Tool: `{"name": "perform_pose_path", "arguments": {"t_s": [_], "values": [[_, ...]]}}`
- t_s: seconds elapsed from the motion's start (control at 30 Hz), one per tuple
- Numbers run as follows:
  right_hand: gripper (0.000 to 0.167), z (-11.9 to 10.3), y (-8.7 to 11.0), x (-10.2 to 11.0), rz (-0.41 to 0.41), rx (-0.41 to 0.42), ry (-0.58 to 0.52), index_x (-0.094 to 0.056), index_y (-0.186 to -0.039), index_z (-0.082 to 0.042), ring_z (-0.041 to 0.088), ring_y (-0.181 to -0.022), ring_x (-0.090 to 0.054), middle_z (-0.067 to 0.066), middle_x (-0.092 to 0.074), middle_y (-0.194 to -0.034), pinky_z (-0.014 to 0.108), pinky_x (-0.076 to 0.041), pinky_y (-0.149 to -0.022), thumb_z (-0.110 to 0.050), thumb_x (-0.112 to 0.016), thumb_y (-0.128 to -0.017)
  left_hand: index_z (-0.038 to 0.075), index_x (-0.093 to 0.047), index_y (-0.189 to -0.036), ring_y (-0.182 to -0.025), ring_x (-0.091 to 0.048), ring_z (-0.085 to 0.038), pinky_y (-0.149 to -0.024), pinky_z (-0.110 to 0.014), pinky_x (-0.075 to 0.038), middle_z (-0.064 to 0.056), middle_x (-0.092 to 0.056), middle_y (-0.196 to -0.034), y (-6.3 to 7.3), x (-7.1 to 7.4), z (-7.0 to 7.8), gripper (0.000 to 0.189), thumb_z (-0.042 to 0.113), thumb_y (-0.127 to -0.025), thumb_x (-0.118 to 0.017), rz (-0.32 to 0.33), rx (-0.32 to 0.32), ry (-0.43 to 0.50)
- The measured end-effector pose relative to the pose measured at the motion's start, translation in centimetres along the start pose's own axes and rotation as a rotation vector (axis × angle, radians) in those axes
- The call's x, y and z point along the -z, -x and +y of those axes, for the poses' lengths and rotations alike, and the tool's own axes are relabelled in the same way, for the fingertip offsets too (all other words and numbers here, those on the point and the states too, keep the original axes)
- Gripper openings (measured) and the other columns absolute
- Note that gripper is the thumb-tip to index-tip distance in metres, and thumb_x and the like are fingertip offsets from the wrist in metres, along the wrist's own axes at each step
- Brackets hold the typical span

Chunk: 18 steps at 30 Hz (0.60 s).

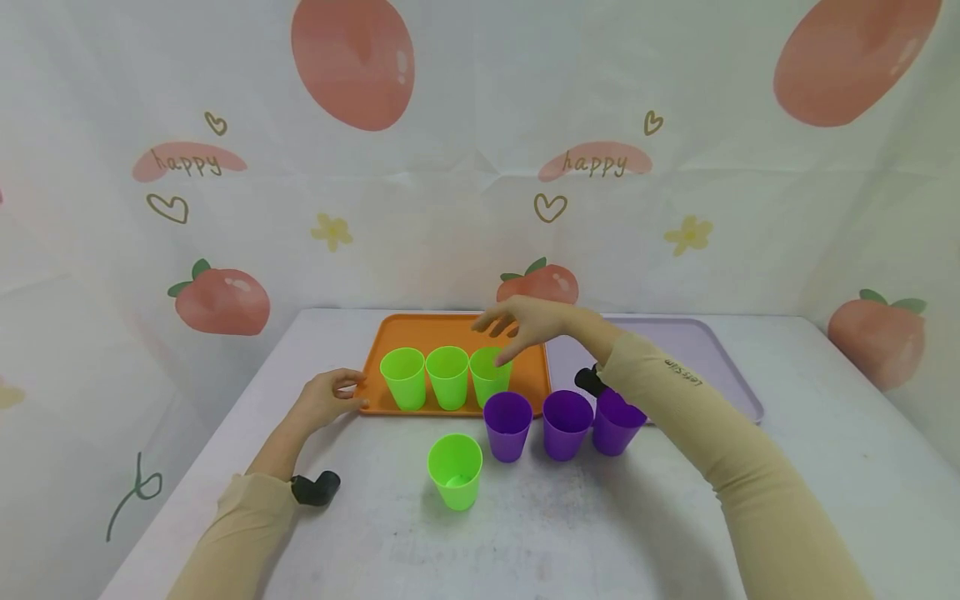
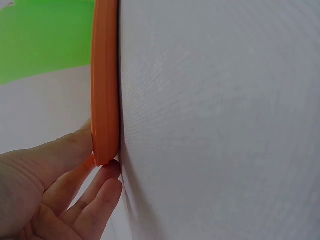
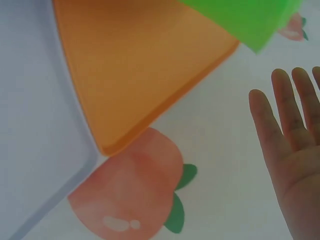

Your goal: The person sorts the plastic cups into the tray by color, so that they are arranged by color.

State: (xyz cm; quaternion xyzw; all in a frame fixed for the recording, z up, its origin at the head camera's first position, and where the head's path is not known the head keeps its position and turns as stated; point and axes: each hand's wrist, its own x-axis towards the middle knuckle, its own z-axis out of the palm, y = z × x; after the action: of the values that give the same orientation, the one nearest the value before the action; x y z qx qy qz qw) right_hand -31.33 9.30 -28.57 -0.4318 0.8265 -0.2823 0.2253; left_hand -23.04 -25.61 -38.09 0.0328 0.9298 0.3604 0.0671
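At the left edge of the orange tray (image 1: 386, 333), my left hand (image 1: 327, 400) holds its front corner. The left wrist view shows the thumb on one side of the tray rim (image 2: 106, 95) and curled fingers (image 2: 102, 200) on the other. Three green cups stand upright in a row on this tray: left (image 1: 405, 379), middle (image 1: 448, 379) and right (image 1: 489, 383). My right hand (image 1: 528, 321) hovers above the right green cup, fingers extended and holding nothing. Its palm (image 3: 300, 165) and spread fingers appear in the right wrist view.
A pale lilac tray (image 1: 675, 333) lies right of the orange one. Three purple cups (image 1: 507, 427) stand in a row before the trays, the rightmost partly hidden by the right sleeve. Another green cup (image 1: 455, 475) stands on the white table (image 1: 360, 533). A printed curtain hangs behind.
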Motion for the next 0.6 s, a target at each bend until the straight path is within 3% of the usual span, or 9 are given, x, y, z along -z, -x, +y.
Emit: {"name": "perform_pose_path", "arguments": {"t_s": [0.3, 0.6], "values": [[0.047, -2.0, 2.1, 0.9, 0.157, 0.059, -0.053, -0.057, -0.124, -0.006, 0.025, -0.113, -0.06, 0.012, -0.059, -0.125, 0.044, -0.048, -0.1, -0.017, -0.072, -0.081, -0.005, -0.053, -0.125, -0.117, -0.055, -0.042, -0.094, -0.045, -0.05, -0.027, -0.052, -0.131, 0.0, 0.0, 0.1, 0.048, 0.011, -0.083, -0.069, -0.001, 0.001, -0.008], [0.038, -3.7, 4.6, -0.5, 0.282, 0.04, -0.078, -0.059, -0.119, -0.005, 0.024, -0.107, -0.063, 0.012, -0.062, -0.119, 0.034, -0.053, -0.093, -0.015, -0.069, -0.084, -0.006, -0.053, -0.124, -0.115, -0.056, -0.042, -0.093, -0.045, -0.051, -0.027, -0.052, -0.13, 0.0, 0.1, 0.1, 0.047, 0.01, -0.083, -0.068, 0.0, -0.009, -0.013]]}}
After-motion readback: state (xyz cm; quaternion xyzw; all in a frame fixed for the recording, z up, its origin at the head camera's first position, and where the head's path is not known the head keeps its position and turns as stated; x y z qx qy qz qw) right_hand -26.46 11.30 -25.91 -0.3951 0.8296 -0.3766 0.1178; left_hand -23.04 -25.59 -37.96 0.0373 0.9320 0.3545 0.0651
